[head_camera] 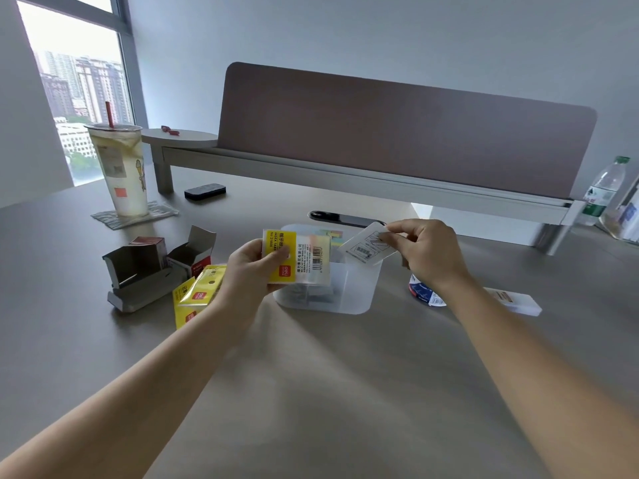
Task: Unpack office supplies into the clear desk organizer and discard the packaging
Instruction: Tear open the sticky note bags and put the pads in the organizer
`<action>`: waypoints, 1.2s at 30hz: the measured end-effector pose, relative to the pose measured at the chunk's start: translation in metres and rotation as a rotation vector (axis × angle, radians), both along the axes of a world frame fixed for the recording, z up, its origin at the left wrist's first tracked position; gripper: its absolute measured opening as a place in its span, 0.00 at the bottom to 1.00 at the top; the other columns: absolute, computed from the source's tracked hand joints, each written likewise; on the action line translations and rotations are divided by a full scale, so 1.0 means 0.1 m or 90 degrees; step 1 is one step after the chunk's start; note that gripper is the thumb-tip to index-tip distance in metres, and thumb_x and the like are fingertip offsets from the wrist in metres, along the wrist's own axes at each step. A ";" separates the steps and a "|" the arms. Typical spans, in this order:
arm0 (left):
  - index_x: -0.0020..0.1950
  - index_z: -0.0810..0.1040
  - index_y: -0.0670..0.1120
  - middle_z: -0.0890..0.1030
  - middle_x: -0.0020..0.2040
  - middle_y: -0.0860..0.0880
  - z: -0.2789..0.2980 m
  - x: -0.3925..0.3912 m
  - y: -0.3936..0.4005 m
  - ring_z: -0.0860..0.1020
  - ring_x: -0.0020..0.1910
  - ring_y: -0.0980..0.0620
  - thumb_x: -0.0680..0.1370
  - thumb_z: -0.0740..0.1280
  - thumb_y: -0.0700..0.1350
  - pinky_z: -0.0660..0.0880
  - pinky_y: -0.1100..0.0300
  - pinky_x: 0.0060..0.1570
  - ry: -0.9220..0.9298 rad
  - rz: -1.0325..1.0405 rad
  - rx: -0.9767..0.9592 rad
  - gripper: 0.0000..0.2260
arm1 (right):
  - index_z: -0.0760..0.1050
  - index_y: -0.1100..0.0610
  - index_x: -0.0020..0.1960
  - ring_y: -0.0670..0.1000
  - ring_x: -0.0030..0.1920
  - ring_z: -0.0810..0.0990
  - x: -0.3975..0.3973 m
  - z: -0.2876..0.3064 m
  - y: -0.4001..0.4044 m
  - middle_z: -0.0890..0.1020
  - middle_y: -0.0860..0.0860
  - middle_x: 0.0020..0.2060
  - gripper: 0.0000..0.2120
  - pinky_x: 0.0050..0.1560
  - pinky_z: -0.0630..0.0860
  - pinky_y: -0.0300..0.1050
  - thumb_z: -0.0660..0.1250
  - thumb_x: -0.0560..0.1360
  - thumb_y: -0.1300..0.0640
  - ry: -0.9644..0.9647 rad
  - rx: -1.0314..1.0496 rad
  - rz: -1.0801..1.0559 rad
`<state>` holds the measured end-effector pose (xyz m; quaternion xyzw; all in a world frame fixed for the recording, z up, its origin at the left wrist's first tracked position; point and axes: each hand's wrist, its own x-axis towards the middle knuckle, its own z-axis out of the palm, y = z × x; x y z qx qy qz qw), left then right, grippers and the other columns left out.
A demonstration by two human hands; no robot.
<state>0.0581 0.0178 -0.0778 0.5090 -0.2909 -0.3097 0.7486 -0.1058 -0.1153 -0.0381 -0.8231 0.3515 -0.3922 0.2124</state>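
Observation:
My left hand [250, 267] grips a yellow and clear index-tab wrapper [300, 256] above the clear desk organizer [332, 295]. My right hand [423, 248] pinches a white card of index tabs [368, 246], tilted over the organizer's back right corner. The card is apart from the wrapper. Several small items lie inside the organizer, blurred by its wall.
Opened grey cardboard boxes [145, 267] and yellow empty wrappers [195, 295] lie left of the organizer. A blue-labelled item [423, 293] and a white flat case [515, 300] lie to the right. An iced drink cup [119, 171], a black eraser [204, 191] and a water bottle [603, 188] stand farther back.

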 end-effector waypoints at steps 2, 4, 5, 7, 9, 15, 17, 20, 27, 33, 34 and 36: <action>0.43 0.75 0.48 0.79 0.42 0.50 -0.01 -0.02 -0.01 0.79 0.41 0.52 0.76 0.62 0.38 0.79 0.65 0.31 0.000 0.002 0.000 0.06 | 0.80 0.56 0.46 0.42 0.22 0.74 -0.02 -0.01 0.03 0.77 0.49 0.24 0.06 0.39 0.73 0.45 0.66 0.73 0.56 -0.040 0.033 0.022; 0.44 0.75 0.46 0.79 0.42 0.49 -0.03 -0.03 -0.03 0.79 0.42 0.52 0.75 0.62 0.39 0.79 0.65 0.32 0.004 0.004 0.002 0.04 | 0.79 0.57 0.45 0.40 0.24 0.75 -0.04 0.00 0.07 0.79 0.51 0.29 0.04 0.35 0.74 0.37 0.66 0.73 0.59 -0.079 0.079 0.062; 0.46 0.75 0.46 0.79 0.43 0.49 -0.03 -0.04 -0.03 0.79 0.42 0.51 0.75 0.62 0.39 0.79 0.64 0.32 0.005 0.003 0.003 0.04 | 0.78 0.58 0.46 0.41 0.28 0.77 -0.05 0.01 0.09 0.80 0.52 0.32 0.04 0.34 0.73 0.33 0.66 0.72 0.60 -0.103 0.106 0.088; 0.47 0.75 0.45 0.79 0.44 0.49 -0.04 -0.06 -0.04 0.79 0.43 0.51 0.76 0.62 0.39 0.79 0.63 0.34 0.003 0.001 0.005 0.04 | 0.76 0.56 0.45 0.49 0.36 0.78 -0.07 0.01 0.12 0.80 0.54 0.37 0.03 0.38 0.74 0.36 0.68 0.71 0.60 -0.147 0.155 0.129; 0.48 0.75 0.45 0.79 0.44 0.49 -0.05 -0.07 -0.04 0.79 0.43 0.51 0.76 0.62 0.39 0.79 0.63 0.35 0.003 -0.001 0.008 0.04 | 0.74 0.51 0.43 0.53 0.42 0.78 -0.09 0.00 0.13 0.79 0.55 0.41 0.04 0.42 0.76 0.45 0.68 0.70 0.57 -0.160 0.170 0.146; 0.44 0.75 0.47 0.79 0.43 0.49 -0.03 -0.04 0.00 0.79 0.42 0.52 0.76 0.62 0.38 0.79 0.64 0.33 0.001 0.000 -0.001 0.05 | 0.72 0.57 0.47 0.48 0.40 0.74 -0.02 -0.01 0.08 0.73 0.45 0.37 0.05 0.38 0.79 0.41 0.65 0.73 0.63 -0.180 0.094 0.079; 0.43 0.75 0.47 0.80 0.42 0.49 -0.01 -0.03 0.01 0.79 0.41 0.52 0.76 0.62 0.38 0.79 0.65 0.32 -0.001 0.002 -0.003 0.05 | 0.72 0.59 0.50 0.47 0.38 0.74 0.01 0.00 0.06 0.73 0.44 0.38 0.07 0.32 0.78 0.34 0.62 0.73 0.66 -0.174 0.052 0.062; 0.43 0.75 0.47 0.80 0.43 0.48 0.00 0.01 0.02 0.79 0.42 0.52 0.75 0.62 0.38 0.80 0.64 0.33 -0.002 0.003 -0.003 0.05 | 0.71 0.60 0.55 0.49 0.40 0.74 0.07 0.02 0.02 0.73 0.47 0.44 0.11 0.39 0.79 0.44 0.61 0.74 0.66 -0.091 -0.039 0.042; 0.43 0.75 0.46 0.79 0.43 0.48 0.00 0.12 0.02 0.79 0.42 0.52 0.75 0.62 0.38 0.79 0.63 0.34 -0.004 0.013 -0.002 0.05 | 0.68 0.57 0.63 0.52 0.45 0.72 0.17 0.07 -0.11 0.76 0.55 0.49 0.18 0.45 0.74 0.47 0.61 0.74 0.64 0.047 -0.068 0.038; 0.45 0.74 0.46 0.79 0.44 0.48 0.01 0.15 0.00 0.78 0.43 0.52 0.76 0.62 0.38 0.79 0.62 0.36 -0.003 0.013 0.005 0.04 | 0.68 0.57 0.64 0.52 0.52 0.72 0.19 0.16 -0.14 0.75 0.57 0.60 0.20 0.49 0.69 0.41 0.61 0.73 0.65 0.156 -0.033 0.075; 0.46 0.74 0.46 0.79 0.44 0.49 0.01 0.16 0.00 0.78 0.43 0.52 0.76 0.62 0.38 0.79 0.62 0.36 -0.002 0.011 0.005 0.04 | 0.68 0.57 0.64 0.53 0.53 0.72 0.19 0.18 -0.14 0.75 0.57 0.60 0.20 0.49 0.70 0.41 0.61 0.73 0.65 0.167 -0.028 0.082; 0.44 0.75 0.46 0.79 0.43 0.49 0.01 0.15 -0.01 0.79 0.43 0.52 0.76 0.62 0.38 0.79 0.63 0.35 -0.003 0.009 0.004 0.04 | 0.69 0.56 0.64 0.52 0.52 0.72 0.21 0.18 -0.14 0.75 0.57 0.60 0.20 0.49 0.69 0.41 0.62 0.73 0.65 0.182 -0.013 0.099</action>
